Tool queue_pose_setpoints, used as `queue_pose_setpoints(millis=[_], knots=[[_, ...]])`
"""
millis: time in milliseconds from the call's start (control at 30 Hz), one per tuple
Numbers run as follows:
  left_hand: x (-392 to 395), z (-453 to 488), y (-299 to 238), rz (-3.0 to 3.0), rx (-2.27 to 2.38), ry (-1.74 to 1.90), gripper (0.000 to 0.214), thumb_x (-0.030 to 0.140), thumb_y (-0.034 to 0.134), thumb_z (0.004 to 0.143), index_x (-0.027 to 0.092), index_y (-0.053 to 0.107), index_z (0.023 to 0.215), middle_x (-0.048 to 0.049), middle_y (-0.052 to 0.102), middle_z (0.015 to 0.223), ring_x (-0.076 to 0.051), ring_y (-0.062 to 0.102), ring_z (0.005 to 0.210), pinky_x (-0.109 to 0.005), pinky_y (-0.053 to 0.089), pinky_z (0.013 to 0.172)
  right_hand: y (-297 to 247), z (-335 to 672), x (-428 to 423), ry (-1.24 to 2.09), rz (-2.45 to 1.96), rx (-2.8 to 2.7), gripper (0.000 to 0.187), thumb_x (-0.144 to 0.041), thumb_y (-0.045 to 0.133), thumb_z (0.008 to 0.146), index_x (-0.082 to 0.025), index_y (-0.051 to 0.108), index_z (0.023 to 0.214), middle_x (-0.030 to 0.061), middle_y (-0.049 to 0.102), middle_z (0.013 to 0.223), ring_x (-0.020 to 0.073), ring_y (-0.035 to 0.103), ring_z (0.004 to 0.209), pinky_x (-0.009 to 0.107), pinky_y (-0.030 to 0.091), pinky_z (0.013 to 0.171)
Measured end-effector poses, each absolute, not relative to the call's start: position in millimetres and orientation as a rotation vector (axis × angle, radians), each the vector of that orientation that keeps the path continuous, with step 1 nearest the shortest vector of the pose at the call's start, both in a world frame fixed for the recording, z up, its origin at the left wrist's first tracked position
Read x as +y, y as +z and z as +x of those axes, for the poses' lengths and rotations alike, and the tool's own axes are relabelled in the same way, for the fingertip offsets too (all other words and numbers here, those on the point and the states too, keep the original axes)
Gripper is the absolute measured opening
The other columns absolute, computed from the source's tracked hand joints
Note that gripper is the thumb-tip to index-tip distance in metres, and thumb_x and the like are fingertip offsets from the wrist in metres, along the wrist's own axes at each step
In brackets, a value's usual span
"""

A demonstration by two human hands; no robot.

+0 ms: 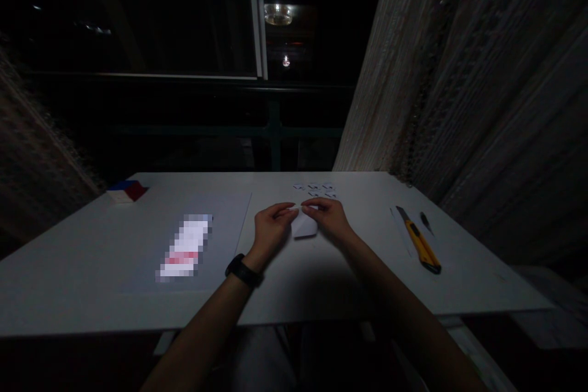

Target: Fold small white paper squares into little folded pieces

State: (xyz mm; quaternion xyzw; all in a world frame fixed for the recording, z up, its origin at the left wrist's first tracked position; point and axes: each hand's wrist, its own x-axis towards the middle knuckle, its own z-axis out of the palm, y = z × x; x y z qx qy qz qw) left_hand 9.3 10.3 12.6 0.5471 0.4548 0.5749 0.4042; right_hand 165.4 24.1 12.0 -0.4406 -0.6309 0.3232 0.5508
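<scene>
A small folded piece of white paper [304, 226] lies between my two hands at the middle of the white table [321, 282]. My left hand [271, 228], with a black watch on its wrist, pinches the paper's upper left edge. My right hand [329, 215] pinches the upper right edge, fingers curled. Just beyond the hands lie several small white paper pieces [316, 190] in rows.
A yellow utility knife [420, 245] and a dark pen [426, 222] lie at the right. A large pale sheet [151, 226] with a blurred patch covers the table's left part. Red and blue paper [127, 190] sits at the far left corner. A curtain hangs right, a dark window behind.
</scene>
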Motion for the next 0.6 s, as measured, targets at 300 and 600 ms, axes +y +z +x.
queue_pose_setpoints(millis=[300,600], knots=[[6.7,9.6,16.5,1.392,1.141,1.443,0.03,0.028,0.072,0.06,0.013,0.07,0.086,-0.0068,0.069,0.07,-0.017,0.063,0.065,-0.026,0.048,0.061,12.9,165.8,23.6,0.754,-1.05,-1.5,0.021,-0.039,0.068,0.063,-0.021,0.07,0.074,0.0011,0.064,0.064,0.0131,0.048,0.055,0.026,0.036,0.052],[9.2,8.9,13.4,1.462,1.139,1.453,0.027,0.03,0.07,0.061,0.013,0.071,0.083,-0.0082,0.07,0.077,-0.018,0.064,0.07,-0.026,0.049,0.065,11.9,167.2,23.9,0.726,-1.093,-1.479,0.025,-0.039,0.069,0.061,-0.017,0.07,0.072,0.0015,0.061,0.058,0.0114,0.047,0.05,0.024,0.032,0.046]])
